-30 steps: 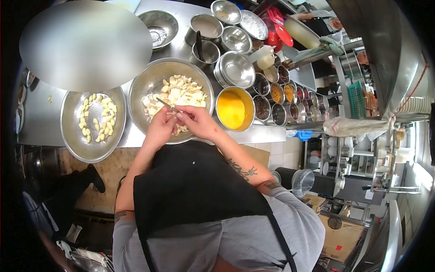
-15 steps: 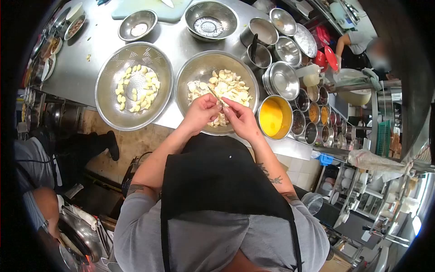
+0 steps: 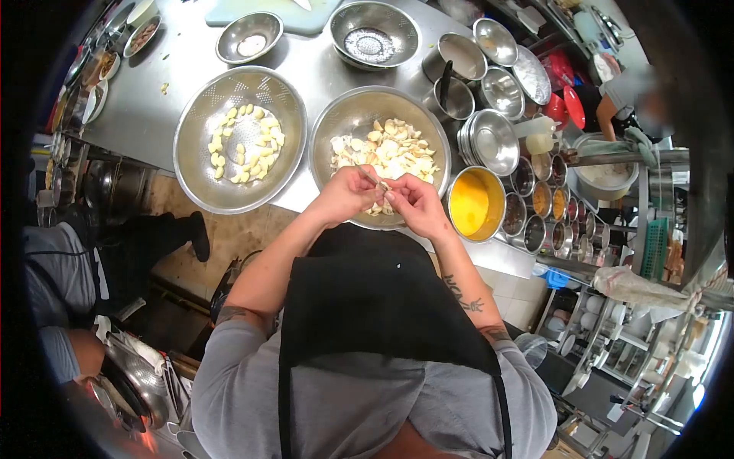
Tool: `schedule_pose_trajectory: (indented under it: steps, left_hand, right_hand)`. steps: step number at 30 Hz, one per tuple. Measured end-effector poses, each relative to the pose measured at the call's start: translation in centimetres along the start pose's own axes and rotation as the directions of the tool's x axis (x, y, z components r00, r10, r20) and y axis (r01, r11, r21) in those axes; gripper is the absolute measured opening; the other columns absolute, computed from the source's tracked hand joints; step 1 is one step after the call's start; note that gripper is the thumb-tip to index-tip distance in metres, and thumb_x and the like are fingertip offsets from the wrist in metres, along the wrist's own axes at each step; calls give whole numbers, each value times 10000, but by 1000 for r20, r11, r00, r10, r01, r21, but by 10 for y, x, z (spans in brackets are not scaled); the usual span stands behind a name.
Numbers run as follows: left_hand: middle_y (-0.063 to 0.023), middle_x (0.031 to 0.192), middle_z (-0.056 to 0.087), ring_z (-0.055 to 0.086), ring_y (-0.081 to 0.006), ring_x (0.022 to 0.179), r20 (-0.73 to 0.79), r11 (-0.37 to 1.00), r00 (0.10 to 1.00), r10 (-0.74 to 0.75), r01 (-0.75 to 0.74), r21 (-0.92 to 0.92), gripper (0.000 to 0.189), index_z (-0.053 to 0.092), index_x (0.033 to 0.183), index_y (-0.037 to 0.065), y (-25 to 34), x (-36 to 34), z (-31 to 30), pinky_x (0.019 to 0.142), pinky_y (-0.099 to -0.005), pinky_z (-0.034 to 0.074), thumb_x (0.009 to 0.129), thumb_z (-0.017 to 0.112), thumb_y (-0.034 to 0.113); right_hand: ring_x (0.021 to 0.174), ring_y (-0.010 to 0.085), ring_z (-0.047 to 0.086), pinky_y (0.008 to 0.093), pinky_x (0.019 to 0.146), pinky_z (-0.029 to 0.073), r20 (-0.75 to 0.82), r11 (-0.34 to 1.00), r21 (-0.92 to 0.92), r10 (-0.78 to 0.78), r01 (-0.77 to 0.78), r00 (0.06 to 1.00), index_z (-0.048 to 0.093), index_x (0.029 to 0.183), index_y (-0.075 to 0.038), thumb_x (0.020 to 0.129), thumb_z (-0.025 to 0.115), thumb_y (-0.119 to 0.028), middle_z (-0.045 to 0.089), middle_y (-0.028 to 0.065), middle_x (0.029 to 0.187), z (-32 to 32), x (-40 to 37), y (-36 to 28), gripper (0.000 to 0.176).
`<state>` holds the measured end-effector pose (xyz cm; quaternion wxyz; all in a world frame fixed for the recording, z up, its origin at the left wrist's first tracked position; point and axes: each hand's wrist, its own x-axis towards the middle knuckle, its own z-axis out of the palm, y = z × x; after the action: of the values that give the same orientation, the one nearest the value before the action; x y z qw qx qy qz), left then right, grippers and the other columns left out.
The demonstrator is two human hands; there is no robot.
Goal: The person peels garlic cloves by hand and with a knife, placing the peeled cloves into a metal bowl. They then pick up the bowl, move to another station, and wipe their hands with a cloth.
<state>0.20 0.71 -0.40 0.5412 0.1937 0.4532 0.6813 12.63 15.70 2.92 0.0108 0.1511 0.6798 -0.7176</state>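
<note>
Both my hands meet above the near rim of a metal bowl (image 3: pixel 325 145) full of garlic cloves (image 3: pixel 401 149), many with papery skin. My left hand (image 3: pixel 345 195) is closed on what looks like a small knife (image 3: pixel 368 176), its thin blade pointing toward the other hand. Pinched in the fingertips of my right hand (image 3: pixel 419 205) is a garlic clove (image 3: pixel 384 186), mostly covered by the fingers. To the left, a steel colander (image 3: pixel 191 164) contains smooth, pale peeled garlic cloves (image 3: pixel 264 147).
A smaller bowl (image 3: pixel 229 46) and another colander (image 3: pixel 344 38) stand farther back, near a cutting board (image 3: pixel 222 14). On the right are a pot of yellow liquid (image 3: pixel 470 203), stacked bowls (image 3: pixel 493 141) and several containers. Another person (image 3: pixel 57 268) is at lower left, another at upper right.
The view has shifted, so the counter and bowls appear farther right. My hands stay together over the bowl, with fingers slightly rearranged around the clove and blade.
</note>
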Motion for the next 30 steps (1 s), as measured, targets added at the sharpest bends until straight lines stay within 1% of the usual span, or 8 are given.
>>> schedule_pose_trajectory:
  steps: [4, 8, 10, 12, 14, 23, 28, 30]
  left_hand:
    - [-39, 777, 633, 498, -50, 617, -35, 1000, 999, 11, -12, -24, 39, 578, 890, 23, -2, 2, -1, 531, -207, 366, 884, 614, 8]
    - [-35, 803, 647, 513, -45, 631, -13, 988, 996, 93, -90, 128, 58, 591, 911, 29, 2, 3, 3, 543, -201, 377, 887, 644, 30]
    - [-33, 797, 648, 532, -48, 643, 18, 979, 988, 156, -157, 133, 66, 598, 918, 26, 7, 4, 7, 550, -198, 385, 881, 653, 33]
    - [-47, 841, 666, 575, -65, 711, -24, 969, 994, 103, -95, 230, 117, 606, 990, 7, 15, 6, 4, 605, -213, 433, 880, 642, 24]
    - [-60, 885, 683, 617, -81, 780, -73, 950, 997, 40, -16, 312, 185, 615, 1062, -12, 16, 5, 2, 661, -227, 481, 879, 631, 15]
    - [-66, 954, 672, 637, -121, 837, -18, 983, 1000, -14, 10, -184, 248, 612, 1134, 9, 13, -2, 2, 713, -245, 504, 892, 644, 51]
    - [-80, 981, 678, 645, -131, 872, 51, 994, 998, 39, -33, -105, 287, 603, 1152, -7, 4, 2, -10, 757, -266, 529, 881, 664, 66]
    - [-87, 989, 677, 647, -137, 881, 49, 995, 999, 25, -20, -97, 290, 600, 1154, -13, 4, 2, -11, 771, -272, 533, 877, 658, 50]
  right_hand:
    - [798, 72, 614, 215, 712, 484, -86, 997, -58, -53, 48, 995, 597, 1011, 25, 942, 590, -58, 679, 60, 876, 8, 0, 4, 108]
    - [781, 79, 615, 214, 700, 484, -155, 998, -33, -50, 45, 987, 594, 955, 21, 936, 594, -44, 678, 63, 859, 9, 1, -1, 68]
    - [622, 55, 532, 194, 555, 405, -155, 999, 37, -33, 39, 987, 585, 923, -15, 955, 575, -85, 636, 31, 767, 5, 4, -2, 78]
    - [521, 39, 436, 192, 472, 318, -125, 973, 218, 98, -69, 987, 575, 912, -44, 965, 571, -124, 587, 8, 697, -2, 3, -8, 96]
    - [489, 54, 417, 195, 450, 292, -124, 978, 207, 37, -11, 992, 563, 889, -49, 978, 553, -157, 569, 15, 679, -3, 3, -1, 140]
    - [551, 31, 465, 176, 491, 340, -35, 993, 110, 48, -44, 998, 617, 977, -22, 973, 557, -120, 617, 18, 727, -4, 4, -16, 115]
    - [557, 27, 469, 176, 496, 347, -3, 993, 112, 32, -32, 999, 612, 974, -12, 974, 557, -119, 618, 19, 727, -2, 3, -18, 121]
    - [556, 24, 467, 177, 495, 351, -98, 996, 94, 6, 3, 995, 608, 968, -10, 975, 556, -122, 617, 16, 726, 2, 5, -20, 123]
